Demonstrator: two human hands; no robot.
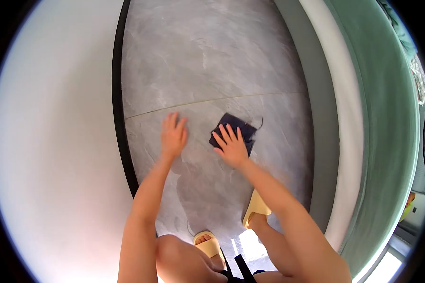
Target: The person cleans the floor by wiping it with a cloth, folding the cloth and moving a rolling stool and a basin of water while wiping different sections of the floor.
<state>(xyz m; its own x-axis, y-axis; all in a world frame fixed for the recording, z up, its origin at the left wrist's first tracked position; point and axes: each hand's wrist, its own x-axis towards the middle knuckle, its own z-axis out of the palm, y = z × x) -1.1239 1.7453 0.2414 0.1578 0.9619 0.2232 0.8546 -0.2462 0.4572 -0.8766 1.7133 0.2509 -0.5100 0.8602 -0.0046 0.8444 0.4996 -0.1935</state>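
On the grey floor lies a dark navy cloth (231, 120), folded or bunched, with a thin loop sticking out at its right side. My right hand (232, 147) rests on the cloth, palm down with the fingers spread. To the left, my left hand (174, 136) is over the floor with its fingers stretched out and nothing in it. It is slightly blurred, and I cannot tell whether it touches the floor.
The glossy grey floor (212, 52) has a thin joint line across it. A white wall (56, 141) with a black baseboard (118, 94) runs along the left. A green-covered bed or sofa (382, 118) borders the right. My feet in yellow slippers (211, 247) are below.
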